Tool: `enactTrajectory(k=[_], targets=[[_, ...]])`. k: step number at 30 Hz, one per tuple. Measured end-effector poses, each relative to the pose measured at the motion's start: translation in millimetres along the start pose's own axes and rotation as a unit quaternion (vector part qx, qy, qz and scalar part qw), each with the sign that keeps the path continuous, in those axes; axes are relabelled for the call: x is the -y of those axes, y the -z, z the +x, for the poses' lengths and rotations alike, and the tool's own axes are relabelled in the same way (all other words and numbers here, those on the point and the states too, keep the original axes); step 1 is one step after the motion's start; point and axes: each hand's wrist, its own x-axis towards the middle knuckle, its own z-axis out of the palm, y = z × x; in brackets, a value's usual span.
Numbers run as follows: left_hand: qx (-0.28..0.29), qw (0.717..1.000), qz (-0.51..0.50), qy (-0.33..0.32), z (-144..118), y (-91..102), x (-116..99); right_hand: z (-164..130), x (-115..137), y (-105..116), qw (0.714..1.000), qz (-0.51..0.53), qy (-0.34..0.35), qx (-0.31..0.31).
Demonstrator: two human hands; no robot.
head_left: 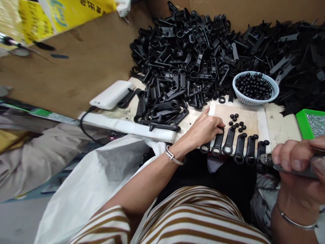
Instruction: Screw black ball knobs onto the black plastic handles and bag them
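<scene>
Black plastic handles [235,145] lined in row at bench [275,127] edge. Left hand [203,128] fingers press leftmost ones; right hand [298,159] clenched on powered screwdriver [269,159], tip at handle near row's right end. Big pile [203,57] seemingly unprocessed; most work left.

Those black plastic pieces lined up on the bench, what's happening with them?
A person sits at a bench with a row of black handles along its near edge. The left hand rests on the leftmost ones, while the right hand holds a powered screwdriver, its tip at a handle's ring end. Small black caps lie loose behind the row, more in a basket.
</scene>
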Motion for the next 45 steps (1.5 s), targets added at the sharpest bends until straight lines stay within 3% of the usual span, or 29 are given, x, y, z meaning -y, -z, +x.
enactTrajectory(k=[6,19,24,34,40,45], targets=[[0.008,1.0,-0.002,-0.007,0,0.1,2,2,0,-3,1.0,0.017,0.004,0.014],[-0.036,0.999,0.016,-0.03,-9,-8.5,-4,4,4,-1,1.0,-0.001,0.011,0.024],[-0.035,0.999,0.006,-0.029,-10,-9.1,-2,6,3,-3,1.0,-0.01,0.009,0.005],[-0.048,0.996,-0.065,0.044,-10,2.2,-3,7,-1,0,1.0,-0.015,0.011,0.006],[-0.017,0.999,-0.047,0.008,-5,-1.1,-1,6,-1,-1,1.0,-0.017,0.013,-0.003],[-0.002,0.999,-0.032,0.015,-3,1.5,-3,6,-1,-2,1.0,-0.018,0.02,0.004]])
